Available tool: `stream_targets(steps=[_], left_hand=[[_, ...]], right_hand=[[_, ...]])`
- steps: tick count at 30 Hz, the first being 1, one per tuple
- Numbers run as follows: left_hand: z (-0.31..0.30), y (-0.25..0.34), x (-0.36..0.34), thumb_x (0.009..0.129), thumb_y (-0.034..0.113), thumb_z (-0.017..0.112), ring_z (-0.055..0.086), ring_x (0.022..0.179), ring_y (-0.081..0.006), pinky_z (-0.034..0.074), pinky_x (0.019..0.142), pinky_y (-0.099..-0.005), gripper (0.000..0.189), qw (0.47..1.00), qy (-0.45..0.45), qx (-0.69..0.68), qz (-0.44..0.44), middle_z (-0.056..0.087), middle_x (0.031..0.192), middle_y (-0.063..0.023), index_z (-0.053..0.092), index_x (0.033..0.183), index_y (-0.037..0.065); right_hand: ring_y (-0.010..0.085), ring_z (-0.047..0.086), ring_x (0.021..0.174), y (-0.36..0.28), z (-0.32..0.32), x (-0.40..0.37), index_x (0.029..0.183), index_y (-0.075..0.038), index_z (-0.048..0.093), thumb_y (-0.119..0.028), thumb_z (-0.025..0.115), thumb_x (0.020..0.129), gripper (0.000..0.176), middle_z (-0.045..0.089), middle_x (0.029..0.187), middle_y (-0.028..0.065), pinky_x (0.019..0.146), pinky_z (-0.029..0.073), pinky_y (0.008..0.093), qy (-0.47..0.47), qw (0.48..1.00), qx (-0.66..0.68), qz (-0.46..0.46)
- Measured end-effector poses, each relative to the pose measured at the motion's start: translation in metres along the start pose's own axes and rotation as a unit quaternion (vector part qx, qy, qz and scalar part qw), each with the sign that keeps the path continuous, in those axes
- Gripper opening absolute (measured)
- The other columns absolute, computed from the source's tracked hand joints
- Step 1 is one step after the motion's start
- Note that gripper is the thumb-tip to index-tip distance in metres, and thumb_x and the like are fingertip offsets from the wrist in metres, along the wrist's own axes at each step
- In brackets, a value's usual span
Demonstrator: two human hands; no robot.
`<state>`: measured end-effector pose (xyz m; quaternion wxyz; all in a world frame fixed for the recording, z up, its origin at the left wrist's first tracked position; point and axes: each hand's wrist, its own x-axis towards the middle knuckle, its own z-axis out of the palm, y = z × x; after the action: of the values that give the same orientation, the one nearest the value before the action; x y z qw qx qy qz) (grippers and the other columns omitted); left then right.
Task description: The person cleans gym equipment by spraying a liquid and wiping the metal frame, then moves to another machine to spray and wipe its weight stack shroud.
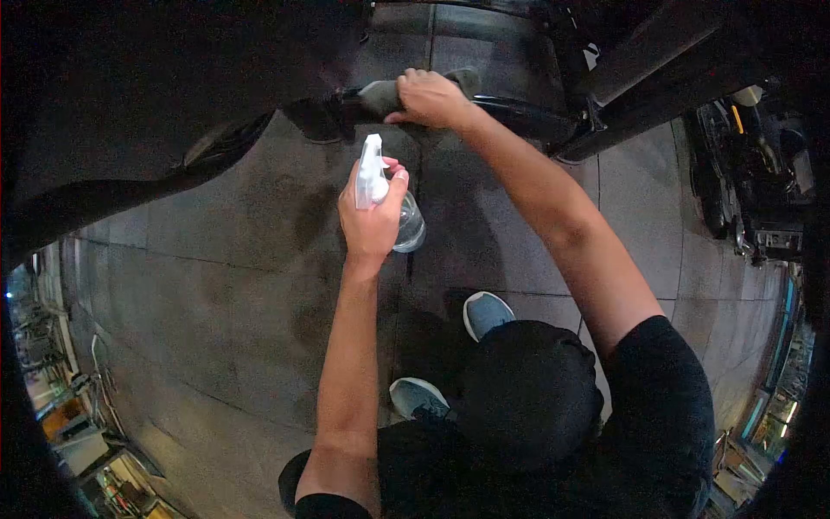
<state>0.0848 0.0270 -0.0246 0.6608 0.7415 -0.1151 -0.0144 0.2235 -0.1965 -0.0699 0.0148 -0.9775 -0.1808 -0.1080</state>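
My left hand point(370, 216) is wrapped round the neck of a clear spray bottle point(410, 227) with a white trigger head point(371, 173). The bottle is held in the air over the floor, its nozzle facing away from me. Farther forward, my right hand point(430, 97) presses a grey cloth point(379, 97) onto a glossy dark bar point(519, 111). The cloth shows on both sides of the hand, and the fingertips are partly hidden behind the bar.
A large black shape point(173, 86) fills the upper left. A thick dark beam point(657, 73) slants across the upper right, with dark machinery point(735, 173) beyond it. Below lies a grey tiled floor point(216, 320). My shoes point(488, 313) stand near the middle. Cluttered items point(86, 432) line the lower left.
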Motion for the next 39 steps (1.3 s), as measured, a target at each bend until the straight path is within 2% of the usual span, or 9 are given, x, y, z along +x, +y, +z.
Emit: stream_targets(steps=[10,15,17,21,24,28,33,37,39], left_hand=[[0.003,0.008,-0.003,0.095,0.008,0.074,0.061,0.077,-0.0056,0.05,0.07,-0.0256,0.015,1.0,0.014,-0.009,-0.006,0.07,0.09,-0.0004,0.07,0.108,0.002],[0.004,0.022,0.003,0.094,0.01,0.075,0.067,0.082,-0.011,0.053,0.076,-0.0291,0.015,0.997,0.01,0.057,0.053,0.073,0.091,-0.0039,0.07,0.107,0.003],[0.008,0.031,0.005,0.094,0.012,0.076,0.069,0.085,-0.0125,0.054,0.078,-0.0298,0.017,0.998,0.012,0.051,0.039,0.074,0.093,-0.0058,0.071,0.107,0.004],[0.022,0.038,0.012,0.093,0.015,0.076,0.07,0.086,-0.0121,0.054,0.079,-0.0299,0.018,0.999,0.017,0.02,0.041,0.075,0.093,-0.0057,0.071,0.108,0.005],[0.024,0.036,0.008,0.094,0.015,0.076,0.068,0.084,-0.0107,0.054,0.077,-0.0302,0.018,0.997,0.025,0.021,0.076,0.073,0.09,-0.0051,0.071,0.108,0.005],[0.009,0.012,-0.008,0.093,0.013,0.076,0.07,0.08,-0.0153,0.054,0.076,-0.0321,0.019,0.999,-0.023,0.027,-0.013,0.075,0.089,-0.0076,0.069,0.108,0.004],[-0.005,-0.004,-0.011,0.093,0.01,0.076,0.068,0.08,-0.0123,0.054,0.074,-0.031,0.018,1.0,0.002,0.025,-0.007,0.074,0.091,-0.006,0.069,0.109,0.003],[-0.019,-0.001,-0.009,0.094,0.009,0.076,0.066,0.083,-0.0092,0.053,0.076,-0.0277,0.017,0.999,0.025,0.011,-0.025,0.073,0.094,-0.0042,0.069,0.109,0.002],[-0.022,0.0,-0.012,0.094,0.009,0.076,0.064,0.083,-0.0081,0.052,0.075,-0.0268,0.018,0.997,0.037,0.056,-0.03,0.073,0.094,-0.0036,0.07,0.11,0.002]], right_hand=[[0.0394,0.072,0.102,-0.035,0.027,0.034,0.109,0.003,0.069,-0.074,0.071,0.081,0.082,0.072,0.109,0.0219,0.085,0.06,0.0483,0.064,0.996,0.038,0.055],[0.0401,0.073,0.097,0.029,0.001,-0.058,0.103,0.002,0.061,-0.08,0.066,0.083,0.084,0.072,0.099,0.0213,0.083,0.059,0.0483,0.03,0.992,0.062,0.107],[0.0407,0.073,0.093,0.071,-0.006,-0.119,0.099,0.001,0.062,-0.081,0.064,0.085,0.084,0.071,0.094,0.0204,0.081,0.059,0.0482,0.109,0.99,0.014,0.092],[0.0405,0.071,0.087,0.118,-0.034,-0.203,0.091,0.001,0.063,-0.08,0.063,0.086,0.081,0.07,0.087,0.0191,0.075,0.056,0.047,0.08,0.979,-0.079,0.169],[0.0413,0.069,0.082,0.105,-0.016,-0.19,0.099,0.003,0.065,-0.068,0.067,0.091,0.072,0.069,0.089,0.0194,0.073,0.054,0.0489,0.149,0.962,-0.113,0.198],[0.0377,0.068,0.085,0.055,0.001,-0.128,0.095,-0.001,0.064,-0.063,0.067,0.094,0.062,0.068,0.087,0.0168,0.076,0.05,0.0504,0.199,0.964,-0.036,0.173],[0.0365,0.068,0.08,-0.045,0.035,0.016,0.095,0.001,0.065,-0.079,0.059,0.087,0.08,0.067,0.085,0.0164,0.074,0.053,0.0478,0.227,0.969,0.013,0.093],[0.0418,0.074,0.092,-0.025,0.024,0.038,0.1,0.007,0.066,-0.089,0.062,0.077,0.099,0.074,0.094,0.0255,0.085,0.058,0.0484,0.034,0.992,0.108,0.049],[0.0434,0.074,0.105,0.01,0.003,0.065,0.113,0.004,0.077,-0.097,0.069,0.061,0.115,0.075,0.114,0.0288,0.096,0.058,0.0475,-0.227,0.953,0.173,0.101]])
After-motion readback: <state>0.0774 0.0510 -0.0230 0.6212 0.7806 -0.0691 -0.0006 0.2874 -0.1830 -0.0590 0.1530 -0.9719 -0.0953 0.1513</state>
